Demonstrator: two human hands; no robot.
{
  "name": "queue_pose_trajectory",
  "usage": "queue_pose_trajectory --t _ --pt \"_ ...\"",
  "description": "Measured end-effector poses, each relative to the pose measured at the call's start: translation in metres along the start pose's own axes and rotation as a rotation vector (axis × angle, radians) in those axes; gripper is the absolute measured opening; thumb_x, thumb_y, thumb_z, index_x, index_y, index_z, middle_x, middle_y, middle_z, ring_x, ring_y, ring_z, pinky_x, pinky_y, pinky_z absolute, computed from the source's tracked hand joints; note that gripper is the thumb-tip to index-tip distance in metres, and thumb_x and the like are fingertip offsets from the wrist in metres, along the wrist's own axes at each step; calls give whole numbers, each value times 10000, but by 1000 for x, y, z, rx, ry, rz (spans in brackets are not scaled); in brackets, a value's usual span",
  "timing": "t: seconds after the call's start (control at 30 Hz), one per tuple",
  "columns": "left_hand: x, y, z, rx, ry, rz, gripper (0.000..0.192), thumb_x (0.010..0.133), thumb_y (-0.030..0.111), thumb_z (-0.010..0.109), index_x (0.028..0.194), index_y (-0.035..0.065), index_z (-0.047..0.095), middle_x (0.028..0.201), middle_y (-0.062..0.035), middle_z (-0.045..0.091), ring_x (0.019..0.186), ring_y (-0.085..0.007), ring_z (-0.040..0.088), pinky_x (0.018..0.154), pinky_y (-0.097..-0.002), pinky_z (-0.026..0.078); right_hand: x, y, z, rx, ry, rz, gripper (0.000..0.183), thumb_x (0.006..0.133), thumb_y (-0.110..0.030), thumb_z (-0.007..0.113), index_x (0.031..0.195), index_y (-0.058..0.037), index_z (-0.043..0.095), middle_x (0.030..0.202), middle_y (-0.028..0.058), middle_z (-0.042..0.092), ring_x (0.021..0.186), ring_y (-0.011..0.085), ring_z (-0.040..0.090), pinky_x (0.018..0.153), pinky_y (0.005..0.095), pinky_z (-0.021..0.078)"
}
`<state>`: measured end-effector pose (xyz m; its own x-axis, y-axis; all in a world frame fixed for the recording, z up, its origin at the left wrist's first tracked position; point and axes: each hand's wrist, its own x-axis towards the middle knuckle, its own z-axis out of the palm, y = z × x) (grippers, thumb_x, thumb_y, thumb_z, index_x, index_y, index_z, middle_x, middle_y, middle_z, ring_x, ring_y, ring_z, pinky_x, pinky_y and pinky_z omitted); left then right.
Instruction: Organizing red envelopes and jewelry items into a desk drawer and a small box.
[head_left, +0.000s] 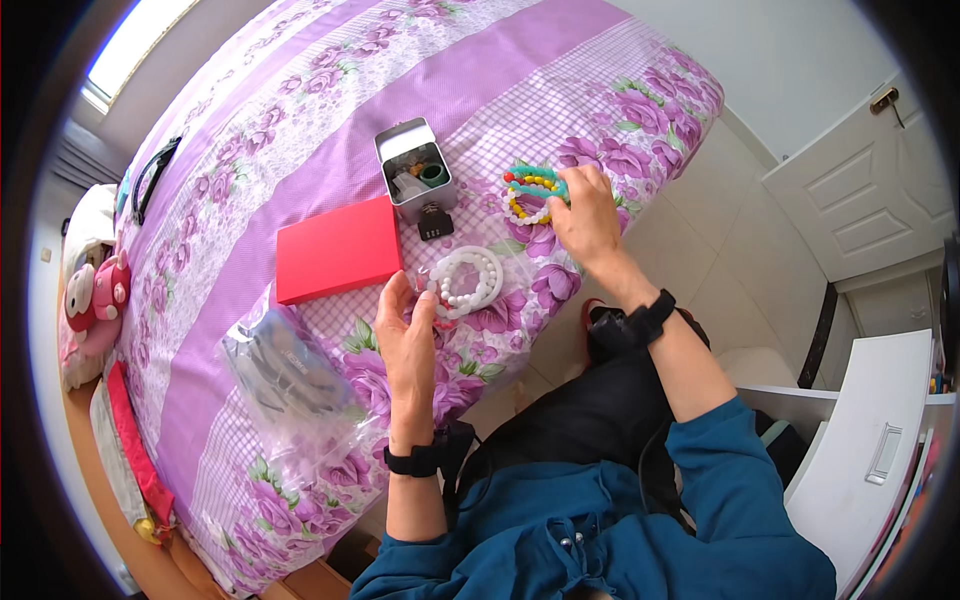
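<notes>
My right hand (587, 214) is at the right edge of some beaded bracelets, its fingertips touching a turquoise one (536, 174). A yellow and white bead bracelet (526, 220) lies beside and partly under it. Whether the fingers grip a bead cannot be told. Palm inward, my left hand (405, 326) has its thumb and fingers apart, close to the red box (337, 251). Just right of it lie white bracelets (491, 281), one smooth ring and one of beads, with pink pieces near the fingers. Behind them stands an open metal tin (442, 201) with small items, including a green ring.
A black combination padlock (435, 222) sits against the tin. A clear plastic bag (289, 375) with greyish contents lies left of my left forearm. All this rests on a bed with a floral cover (300, 172). A pink plush toy (97, 300) is at far left, an open drawer (855, 450) at right.
</notes>
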<state>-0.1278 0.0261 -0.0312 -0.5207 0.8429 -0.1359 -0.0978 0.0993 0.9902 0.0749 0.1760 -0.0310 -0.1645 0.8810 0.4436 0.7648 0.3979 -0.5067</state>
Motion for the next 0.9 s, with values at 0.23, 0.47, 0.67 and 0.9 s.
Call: queue_pose_trajectory --t 0.23,0.47,0.67,0.9 --pt "-13 31 11 116 -53 113 240 887 69 594 1086 -65 604 1025 -115 620 886 -135 594 758 -252 491 -42 -27 18 151 -375 241 147 778 -137 593 762 5 629 739 190 650 701 361 632 647 440 507" --pt "-14 24 26 -61 -328 -93 227 924 137 557 1050 -40 623 955 -93 640 836 -137 640 717 -249 533 -37 -28 8 749 -701 519 163 830 -134 596 751 -7 663 585 18 573 494 73 520 431 232 395" --pt "-18 24 35 -74 -358 -101 238 923 133 559 1060 -55 605 957 -87 633 832 -142 641 727 -260 548 -55 -45 -6 727 -448 279 130 790 -96 637 763 27 664 591 80 609 542 122 564 515 288 436" --pt "-27 27 42 -7 -341 -34 180 890 108 626 965 -54 605 861 -78 637 730 -127 643 635 -246 544 -69 -72 -33 601 -322 97 108 783 -81 625 763 23 649 712 145 629 630 255 607 577 362 459"
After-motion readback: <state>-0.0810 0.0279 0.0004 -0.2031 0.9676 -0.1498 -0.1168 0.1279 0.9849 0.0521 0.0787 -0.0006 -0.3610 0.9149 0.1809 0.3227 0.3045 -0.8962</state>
